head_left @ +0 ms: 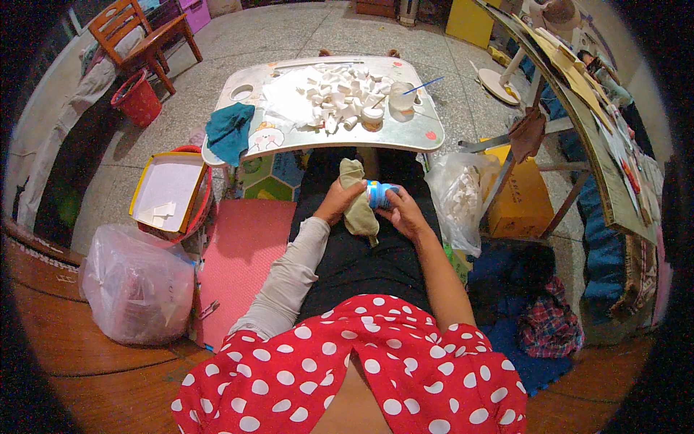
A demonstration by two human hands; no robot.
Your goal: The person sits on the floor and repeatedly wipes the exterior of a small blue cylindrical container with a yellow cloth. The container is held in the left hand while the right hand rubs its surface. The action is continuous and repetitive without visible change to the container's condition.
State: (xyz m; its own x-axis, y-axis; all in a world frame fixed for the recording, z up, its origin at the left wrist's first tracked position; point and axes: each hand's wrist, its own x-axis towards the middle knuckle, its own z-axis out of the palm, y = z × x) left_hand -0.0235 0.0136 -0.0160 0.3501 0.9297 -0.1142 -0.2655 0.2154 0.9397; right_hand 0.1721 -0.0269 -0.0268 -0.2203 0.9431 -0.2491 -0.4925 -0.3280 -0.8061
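Over my lap, my left hand grips a bunched olive-green cloth that hangs down towards my thighs. A small blue container with printing on it is in my right hand, its left end against the cloth. My fingers hide part of the container. Ahead stands a low folding table bearing a heap of small white pieces on white sheets. Near its right side are a small lidded pot and a clear jar with a blue-handled brush resting in it.
A teal cloth drapes over the table's left corner. To my left are a yellow-edged box lid and a stuffed plastic bag. On my right, a bag of white pieces, a carton and a larger table stand close.
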